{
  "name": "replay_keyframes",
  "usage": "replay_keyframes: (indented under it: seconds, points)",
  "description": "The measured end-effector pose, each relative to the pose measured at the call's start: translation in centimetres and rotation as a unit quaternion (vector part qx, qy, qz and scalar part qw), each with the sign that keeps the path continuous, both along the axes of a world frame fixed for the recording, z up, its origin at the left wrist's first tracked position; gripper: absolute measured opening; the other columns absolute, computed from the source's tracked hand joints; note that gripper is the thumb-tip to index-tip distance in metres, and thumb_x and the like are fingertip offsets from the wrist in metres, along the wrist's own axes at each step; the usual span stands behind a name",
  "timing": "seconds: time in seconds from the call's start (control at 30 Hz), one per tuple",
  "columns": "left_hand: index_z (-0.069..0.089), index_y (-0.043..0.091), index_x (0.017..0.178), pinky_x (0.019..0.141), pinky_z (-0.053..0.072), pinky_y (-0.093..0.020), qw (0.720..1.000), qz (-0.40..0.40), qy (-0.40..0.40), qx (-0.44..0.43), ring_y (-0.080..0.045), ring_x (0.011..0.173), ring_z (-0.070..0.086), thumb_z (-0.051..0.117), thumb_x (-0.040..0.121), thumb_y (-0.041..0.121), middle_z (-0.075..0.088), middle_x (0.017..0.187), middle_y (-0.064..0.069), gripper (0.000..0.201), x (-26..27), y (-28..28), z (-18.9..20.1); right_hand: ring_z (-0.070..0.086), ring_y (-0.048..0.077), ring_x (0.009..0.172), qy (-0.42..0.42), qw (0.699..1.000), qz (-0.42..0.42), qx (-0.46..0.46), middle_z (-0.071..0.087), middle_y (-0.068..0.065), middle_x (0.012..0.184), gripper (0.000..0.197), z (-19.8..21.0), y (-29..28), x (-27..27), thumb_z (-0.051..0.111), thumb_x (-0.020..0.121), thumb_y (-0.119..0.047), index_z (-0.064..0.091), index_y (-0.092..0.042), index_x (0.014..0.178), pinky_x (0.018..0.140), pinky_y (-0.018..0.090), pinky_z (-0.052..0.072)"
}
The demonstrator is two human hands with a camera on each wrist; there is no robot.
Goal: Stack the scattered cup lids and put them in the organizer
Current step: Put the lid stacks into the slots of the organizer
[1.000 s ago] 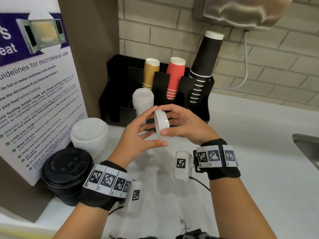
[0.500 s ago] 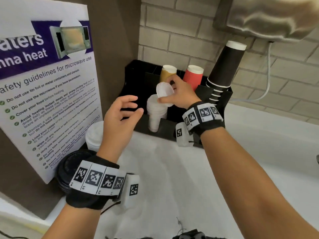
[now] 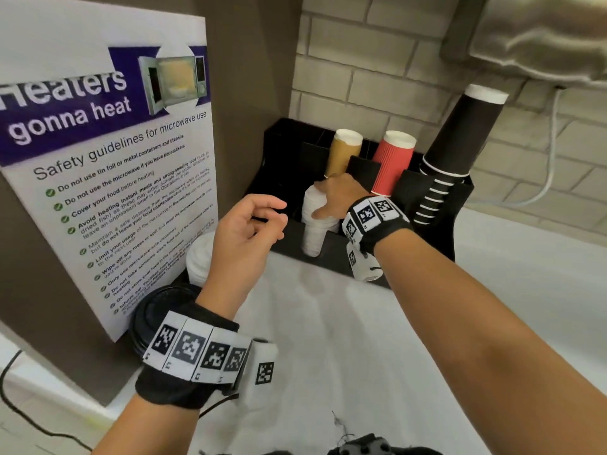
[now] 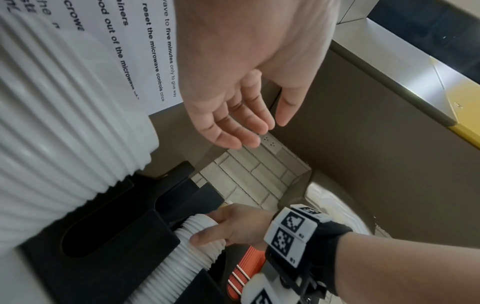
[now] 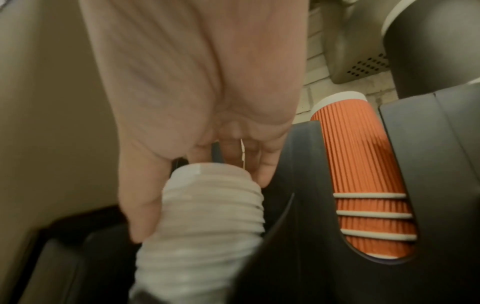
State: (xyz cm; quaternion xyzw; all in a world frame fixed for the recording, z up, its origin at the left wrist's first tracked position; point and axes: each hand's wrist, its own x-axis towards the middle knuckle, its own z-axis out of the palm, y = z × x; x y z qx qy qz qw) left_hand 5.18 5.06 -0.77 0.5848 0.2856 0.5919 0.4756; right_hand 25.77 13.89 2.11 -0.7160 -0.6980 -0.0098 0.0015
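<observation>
A: Where do the small white lids stand?

B: In a tall column in a front slot of the black organizer, leaning a little. The right hand sits on top of it, thumb down one side and fingers over the far side, curled round the uppermost lids.

A: So which step is this?

B: By the look of it, seating lids onto that stack inside the organizer. The placing seems all but done; whether the fingers have let go cannot be told.

A: And the left hand?

B: It hovers near the organizer's front, fingers loosely bent, holding nothing.

A: What comes next?

B: Probably the larger white lids, stacked on the counter beside the microwave poster, with a black lid on a dark cup just in front. Those call for a wider slot, and for lifting the pile squarely so it does not fan apart. The tan cups, red cups and black cups fill the rear slots.
</observation>
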Motion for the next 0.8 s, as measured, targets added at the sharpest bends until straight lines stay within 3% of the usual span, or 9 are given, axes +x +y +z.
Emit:
replay_keyframes:
  seconds: [0.1, 0.2, 0.3, 0.37, 0.5, 0.57, 0.63, 0.7, 0.8]
  points:
    - [0.066, 0.027, 0.09, 0.068, 0.049, -0.016, 1.0, -0.002, 0.005, -0.001, -0.006, 0.065, 0.06, 0.06, 0.079, 0.019, 0.06, 0.07, 0.016, 0.014, 0.1, -0.1, -0.1, 0.047, 0.033, 0.12, -0.041, 0.999, -0.027, -0.003, 0.05, 0.017, 0.129, 0.057, -1.3, -0.7, -0.6, 0.062, 0.089, -0.039, 0.046, -0.005, 0.132, 0.095, 0.041, 0.047]
    - [0.066, 0.027, 0.09, 0.069, 0.049, -0.016, 1.0, -0.004, 0.007, -0.001, -0.005, 0.066, 0.061, 0.061, 0.081, 0.017, 0.06, 0.071, 0.016, 0.014, 0.2, -0.3, 0.1, 0.039, 0.031, 0.132, -0.015, 0.996, -0.085, -0.02, 0.035, 0.019, 0.145, 0.061, -2.8, -1.2, -1.6, 0.053, 0.096, -0.033, 0.029, -0.002, 0.143, 0.102, 0.04, 0.041]
    - [0.066, 0.027, 0.091, 0.068, 0.049, -0.015, 1.0, -0.013, 0.025, 0.011, -0.005, 0.067, 0.061, 0.06, 0.087, 0.01, 0.061, 0.072, 0.017, 0.019, 0.1, -0.5, 0.9, 0.011, 0.029, 0.147, -0.033, 0.992, -0.094, -0.075, 0.007, 0.016, 0.159, 0.077, -3.1, -1.6, -2.2, 0.044, 0.099, -0.039, 0.003, 0.0, 0.151, 0.117, 0.044, 0.021]
    - [0.066, 0.028, 0.091, 0.068, 0.05, -0.016, 0.998, -0.028, 0.045, 0.023, -0.005, 0.067, 0.061, 0.06, 0.088, 0.009, 0.061, 0.071, 0.018, 0.02, -0.2, -0.6, 1.9, 0.003, 0.026, 0.148, -0.038, 0.991, -0.093, -0.093, 0.001, 0.012, 0.161, 0.083, -2.6, -1.9, -2.1, 0.046, 0.097, -0.044, -0.001, -0.002, 0.152, 0.119, 0.046, 0.013]
    - [0.067, 0.029, 0.092, 0.071, 0.052, -0.019, 0.995, -0.036, 0.076, 0.045, -0.004, 0.068, 0.063, 0.06, 0.087, 0.013, 0.062, 0.075, 0.015, 0.017, -2.1, -0.5, 4.0, 0.003, 0.026, 0.148, 0.057, 0.997, -0.047, -0.006, 0.004, 0.011, 0.16, 0.085, -0.6, -3.1, -1.7, 0.055, 0.092, -0.04, 0.005, -0.007, 0.153, 0.119, 0.049, 0.008]
    - [0.067, 0.03, 0.091, 0.071, 0.052, -0.018, 0.997, -0.02, 0.07, 0.039, -0.003, 0.067, 0.063, 0.06, 0.086, 0.016, 0.063, 0.075, 0.014, 0.016, -3.5, -0.4, 4.7, 0.014, 0.03, 0.144, 0.122, 0.991, 0.004, 0.056, 0.015, 0.014, 0.156, 0.076, 0.2, -3.9, -2.4, 0.057, 0.091, -0.03, 0.016, -0.01, 0.152, 0.117, 0.047, 0.017]
    - [0.067, 0.03, 0.089, 0.072, 0.052, -0.021, 0.997, 0.004, 0.066, 0.026, -0.004, 0.066, 0.062, 0.061, 0.086, 0.017, 0.062, 0.077, 0.013, 0.015, -4.9, -0.5, 5.1, 0.035, 0.028, 0.13, 0.2, 0.975, 0.065, 0.073, 0.034, 0.014, 0.142, 0.061, 0.4, -5.3, -4.3, 0.059, 0.09, -0.022, 0.035, -0.011, 0.144, 0.109, 0.038, 0.032]
    - [0.066, 0.029, 0.085, 0.072, 0.05, -0.025, 0.994, 0.026, 0.103, 0.011, -0.006, 0.065, 0.061, 0.061, 0.089, 0.012, 0.061, 0.08, 0.008, 0.018, -6.0, -0.6, 5.2, 0.048, 0.021, 0.107, 0.244, 0.963, 0.115, 0.017, 0.048, 0.009, 0.121, 0.042, -0.2, -7.2, -6.5, 0.062, 0.088, -0.016, 0.051, -0.008, 0.127, 0.095, 0.032, 0.043]
    - [0.065, 0.024, 0.078, 0.075, 0.049, -0.035, 0.96, 0.019, 0.279, -0.007, -0.012, 0.069, 0.061, 0.063, 0.09, 0.014, 0.062, 0.079, 0.006, 0.015, -7.5, -1.0, 5.3, 0.06, 0.021, 0.095, 0.14, 0.961, 0.158, -0.178, 0.065, 0.005, 0.107, 0.028, -1.7, -9.9, -9.2, 0.061, 0.089, -0.029, 0.065, -0.01, 0.109, 0.086, 0.034, 0.05]
